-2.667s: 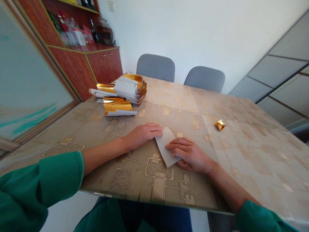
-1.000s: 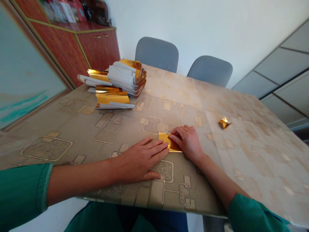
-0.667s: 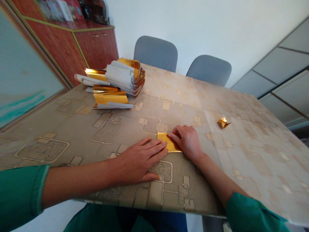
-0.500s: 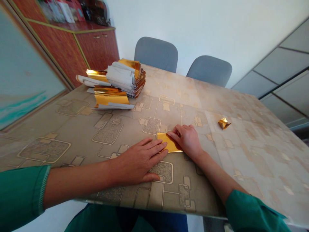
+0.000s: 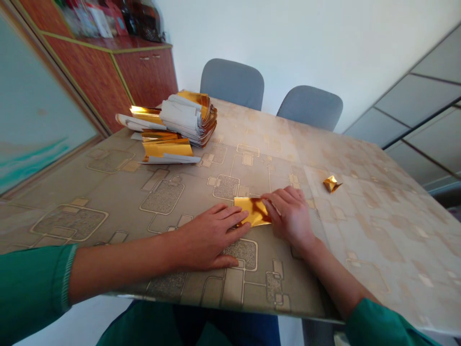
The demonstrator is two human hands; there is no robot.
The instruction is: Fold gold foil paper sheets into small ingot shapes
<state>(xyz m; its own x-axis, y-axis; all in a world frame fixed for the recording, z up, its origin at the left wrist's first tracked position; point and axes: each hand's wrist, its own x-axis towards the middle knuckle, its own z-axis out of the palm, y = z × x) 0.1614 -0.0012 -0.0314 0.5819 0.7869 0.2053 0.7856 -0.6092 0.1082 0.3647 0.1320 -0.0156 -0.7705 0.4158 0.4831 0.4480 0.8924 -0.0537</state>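
Note:
A small sheet of gold foil paper (image 5: 254, 210) lies on the table in front of me. My left hand (image 5: 214, 236) rests flat with its fingers stretched out, the fingertips pressing on the paper's left end. At the other end my right hand (image 5: 290, 214) has its fingers curled closed around the paper's right edge, which they partly hide. Farther right sits a small folded gold paper piece (image 5: 331, 183), apart from both hands.
A pile of gold and white paper sheets (image 5: 182, 117) lies at the back left of the patterned tablecloth (image 5: 216, 170). Two grey chairs (image 5: 232, 82) stand behind the table. A reddish wooden cabinet (image 5: 146, 72) is at the far left.
My right hand has slid to the right along the gold paper, to its right end, uncovering more of its surface. My left hand has stayed in place.

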